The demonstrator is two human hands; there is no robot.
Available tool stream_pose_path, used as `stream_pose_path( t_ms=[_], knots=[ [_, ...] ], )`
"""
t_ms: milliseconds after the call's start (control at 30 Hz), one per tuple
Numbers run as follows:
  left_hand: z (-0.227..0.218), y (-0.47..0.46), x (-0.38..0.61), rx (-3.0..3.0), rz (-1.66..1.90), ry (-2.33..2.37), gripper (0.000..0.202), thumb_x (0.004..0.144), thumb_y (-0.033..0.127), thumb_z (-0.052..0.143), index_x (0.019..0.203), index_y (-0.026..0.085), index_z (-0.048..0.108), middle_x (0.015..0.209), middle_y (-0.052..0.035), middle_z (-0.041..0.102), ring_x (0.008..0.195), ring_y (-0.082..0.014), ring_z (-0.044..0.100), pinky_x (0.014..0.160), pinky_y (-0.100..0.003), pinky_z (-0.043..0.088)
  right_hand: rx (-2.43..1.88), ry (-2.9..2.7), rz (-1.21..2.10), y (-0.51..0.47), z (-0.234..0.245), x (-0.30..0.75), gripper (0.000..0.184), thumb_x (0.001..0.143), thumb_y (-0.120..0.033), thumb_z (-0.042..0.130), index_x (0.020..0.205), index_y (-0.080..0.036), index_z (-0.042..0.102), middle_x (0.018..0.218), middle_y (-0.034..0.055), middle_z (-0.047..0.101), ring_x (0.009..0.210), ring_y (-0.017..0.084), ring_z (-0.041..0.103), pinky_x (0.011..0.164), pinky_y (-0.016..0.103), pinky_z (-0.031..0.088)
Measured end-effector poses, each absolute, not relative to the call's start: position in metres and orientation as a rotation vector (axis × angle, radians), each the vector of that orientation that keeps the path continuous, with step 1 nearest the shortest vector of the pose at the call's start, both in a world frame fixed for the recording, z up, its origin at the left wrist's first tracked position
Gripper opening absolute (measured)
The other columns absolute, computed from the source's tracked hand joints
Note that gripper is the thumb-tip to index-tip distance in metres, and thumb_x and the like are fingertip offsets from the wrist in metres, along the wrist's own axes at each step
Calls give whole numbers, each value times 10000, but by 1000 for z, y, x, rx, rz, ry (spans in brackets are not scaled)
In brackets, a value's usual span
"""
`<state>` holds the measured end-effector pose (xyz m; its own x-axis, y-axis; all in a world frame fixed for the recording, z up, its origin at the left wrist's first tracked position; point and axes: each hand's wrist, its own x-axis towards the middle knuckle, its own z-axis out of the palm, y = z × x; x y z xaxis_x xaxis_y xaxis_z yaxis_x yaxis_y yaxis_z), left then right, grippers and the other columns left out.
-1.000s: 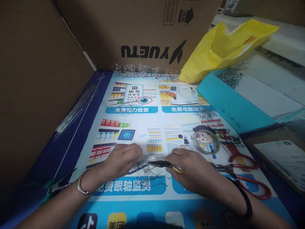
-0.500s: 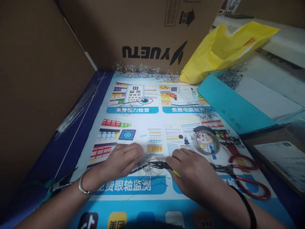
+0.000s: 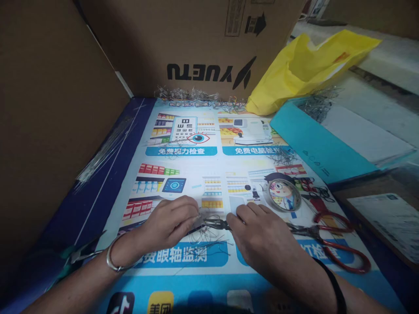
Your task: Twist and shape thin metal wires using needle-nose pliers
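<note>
My left hand (image 3: 170, 222) rests on a printed poster (image 3: 183, 161), fingers pinched on a thin metal wire at the edge of a small tangle of wires (image 3: 206, 233). My right hand (image 3: 262, 237) is closed around small pliers (image 3: 216, 224), whose dark jaws point left and meet the wire beside my left fingertips. A silver bangle sits on my left wrist, a black band on my right.
Red-handled scissors (image 3: 334, 244) lie right of my right hand, next to a clear tape roll (image 3: 284, 197). Cardboard walls (image 3: 49, 109) stand left and behind. A yellow bag (image 3: 307, 65) and teal folder (image 3: 314, 144) lie back right. Long wires (image 3: 104, 148) lean left.
My right hand has slid slightly left and rolled over the pliers, hiding their yellow handle. My left fingers have tightened on the wire.
</note>
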<state>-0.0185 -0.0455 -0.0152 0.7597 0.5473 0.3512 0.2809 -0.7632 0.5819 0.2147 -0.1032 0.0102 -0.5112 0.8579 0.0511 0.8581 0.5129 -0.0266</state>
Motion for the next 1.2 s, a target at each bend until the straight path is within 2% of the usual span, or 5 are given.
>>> stream_pose_path(
  t_ms=[200,633,1200],
  knots=[
    [-12,-52,-18,2363,715,663,133,832,60,492,920,159,511,900,-56,579,864,-143,545,716,-256,460,-1473,-2671,-172,-104,7,215,135,734,-116,597,847,-190,591,756,47,556,698,200,442,642,335,266],
    [-15,-55,-20,2376,695,661,153,836,56,488,940,162,525,963,-59,562,914,-142,541,744,-245,454,-1318,-2728,-500,-99,5,217,178,823,-129,476,965,-145,582,776,62,531,699,202,441,616,344,279],
    [-17,-52,-21,2410,686,625,168,847,56,468,961,169,516,963,-54,576,923,-139,540,742,-243,461,-1297,-2718,-487,-98,2,217,184,840,-139,493,1000,-143,585,781,52,541,704,193,439,607,338,267]
  ],
)
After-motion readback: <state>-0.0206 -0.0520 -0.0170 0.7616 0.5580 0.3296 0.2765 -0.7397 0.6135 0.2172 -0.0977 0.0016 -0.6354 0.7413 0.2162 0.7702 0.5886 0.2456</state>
